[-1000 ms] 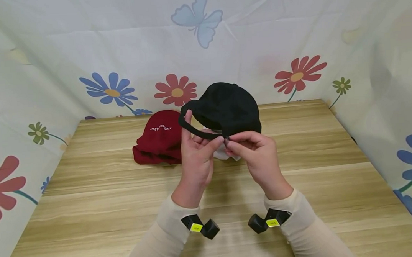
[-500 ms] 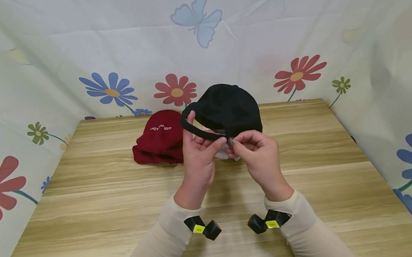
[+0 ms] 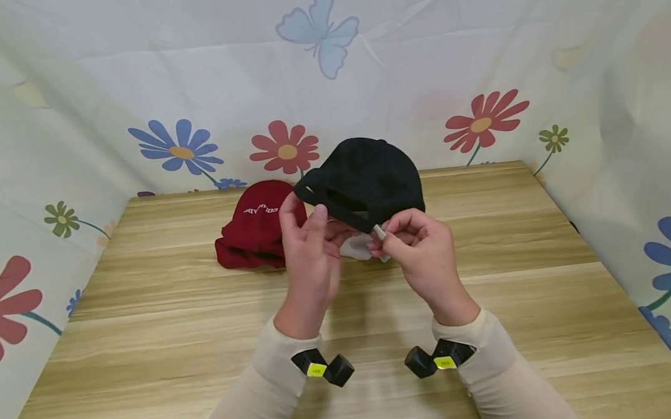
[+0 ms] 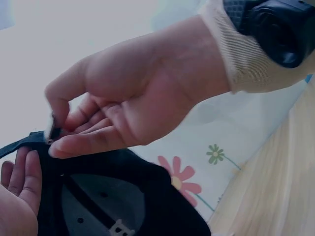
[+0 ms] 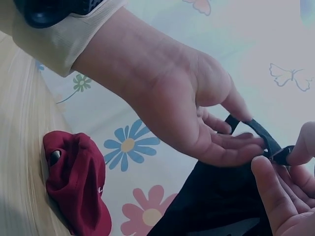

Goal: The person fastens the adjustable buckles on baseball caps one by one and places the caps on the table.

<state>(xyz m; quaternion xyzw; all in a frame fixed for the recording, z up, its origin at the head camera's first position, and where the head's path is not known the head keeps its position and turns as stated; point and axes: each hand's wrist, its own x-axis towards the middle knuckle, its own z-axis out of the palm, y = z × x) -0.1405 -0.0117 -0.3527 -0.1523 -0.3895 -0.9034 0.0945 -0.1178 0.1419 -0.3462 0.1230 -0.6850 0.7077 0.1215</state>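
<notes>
A black baseball cap (image 3: 373, 176) is raised over the table, its back opening and strap toward me. My left hand (image 3: 310, 254) holds the cap's strap (image 5: 263, 135) between thumb and fingers. Between thumb and fingers of my right hand (image 3: 424, 255) is the small metal buckle (image 3: 379, 232) at the strap. In the left wrist view the right hand (image 4: 142, 93) pinches that buckle close over the cap's edge, with left-hand fingers (image 4: 30, 172) under the cloth. The right wrist view shows both hands meeting at the buckle (image 5: 283, 155).
A dark red cap (image 3: 260, 228) with white lettering rests on the wooden table (image 3: 178, 335) behind the left hand. A white cloth item (image 3: 355, 247) is partly hidden behind the black cap and hands. A flower-printed curtain (image 3: 211, 71) borders the back and sides.
My left hand has shifted left, its thumb moving from beside the buckle to farther along the strap. The strap's wide loop has narrowed. More of the buckle shows at my right fingers.
</notes>
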